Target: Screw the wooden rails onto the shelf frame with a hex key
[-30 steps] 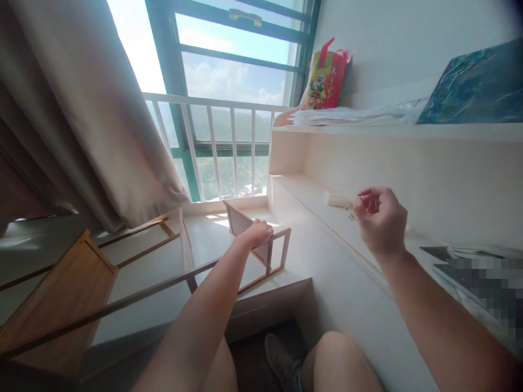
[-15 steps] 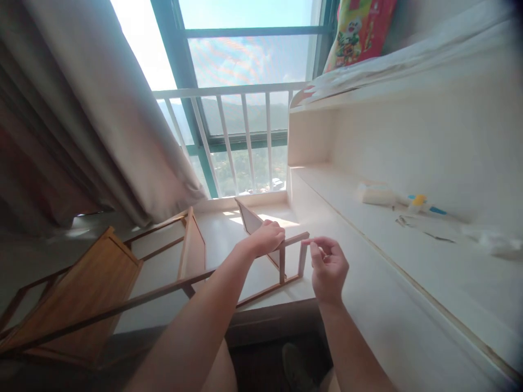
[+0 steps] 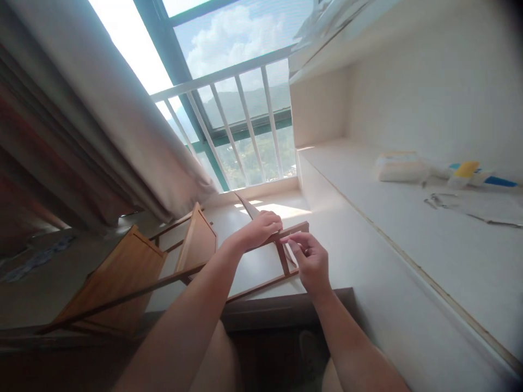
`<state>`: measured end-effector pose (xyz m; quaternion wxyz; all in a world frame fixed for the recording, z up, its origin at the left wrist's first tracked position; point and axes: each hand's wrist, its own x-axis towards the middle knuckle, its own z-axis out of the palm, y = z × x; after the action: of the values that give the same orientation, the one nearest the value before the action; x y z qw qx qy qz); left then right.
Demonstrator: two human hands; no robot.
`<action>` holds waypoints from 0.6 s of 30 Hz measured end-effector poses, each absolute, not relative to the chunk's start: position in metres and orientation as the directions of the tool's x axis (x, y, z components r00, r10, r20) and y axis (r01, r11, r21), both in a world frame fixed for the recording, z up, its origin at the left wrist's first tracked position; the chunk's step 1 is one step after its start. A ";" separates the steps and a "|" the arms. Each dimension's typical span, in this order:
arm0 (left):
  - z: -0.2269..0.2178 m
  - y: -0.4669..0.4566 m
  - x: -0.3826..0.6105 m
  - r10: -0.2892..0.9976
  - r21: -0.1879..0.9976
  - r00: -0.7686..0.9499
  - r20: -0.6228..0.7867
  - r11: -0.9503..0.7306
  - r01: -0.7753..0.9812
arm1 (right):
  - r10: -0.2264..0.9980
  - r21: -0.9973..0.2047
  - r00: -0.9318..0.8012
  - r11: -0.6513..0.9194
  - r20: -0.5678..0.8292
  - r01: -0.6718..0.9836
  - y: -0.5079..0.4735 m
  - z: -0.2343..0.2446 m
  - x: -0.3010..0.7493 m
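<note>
A wooden shelf rack with brown rails and several shelf panels lies on its side on a white surface. My left hand is closed over its upper rail close to the right end. Just right of it, my right hand is pinched, thumb against fingers, with the fingertips at that same rail beside a short crosspiece. Whatever sits in the pinch is too small or hidden to make out.
A white ledge runs along the right, bearing a pale block, a yellow-and-blue tool and clear plastic packaging. White railings front the window. A grey-brown curtain hangs at left.
My right hand has moved left along the rail, from its end to beside my left hand. My left hand keeps its place on the rail. The view has tilted and shifted.
</note>
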<state>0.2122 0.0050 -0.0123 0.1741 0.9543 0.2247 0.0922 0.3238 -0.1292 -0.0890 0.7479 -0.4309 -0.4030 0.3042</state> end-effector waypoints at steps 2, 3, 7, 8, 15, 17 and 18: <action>-0.012 0.004 0.213 0.476 0.412 0.872 0.114 -0.821 0.395 | 0.798 -0.877 0.512 0.452 0.316 -0.163 -0.129 -0.092 0.325; -0.012 0.004 0.213 0.482 0.427 0.868 0.117 -0.813 0.394 | 0.804 -0.873 0.515 0.447 0.297 -0.193 -0.130 -0.094 0.326; -0.008 -0.001 0.213 0.491 0.427 0.867 0.086 -0.805 0.413 | 0.820 -0.861 0.528 0.419 0.223 -0.288 -0.131 -0.100 0.327; -0.008 -0.002 0.213 0.493 0.419 0.866 0.080 -0.805 0.419 | 0.819 -0.861 0.531 0.416 0.215 -0.292 -0.131 -0.101 0.328; -0.011 -0.001 0.211 0.523 0.492 0.846 0.104 -0.766 0.413 | 0.842 -0.869 0.491 0.400 0.223 -0.291 -0.129 -0.105 0.323; -0.011 -0.001 0.211 0.532 0.507 0.840 0.103 -0.755 0.416 | 0.848 -0.879 0.485 0.384 0.215 -0.283 -0.128 -0.107 0.322; -0.011 -0.001 0.211 0.529 0.505 0.842 0.100 -0.757 0.415 | 0.846 -0.887 0.489 0.376 0.210 -0.268 -0.127 -0.108 0.321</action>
<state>0.2105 -0.0007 -0.0109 0.2390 0.9296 0.2541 0.1191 0.3214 -0.1275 -0.1081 0.7543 -0.4192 -0.3447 0.3694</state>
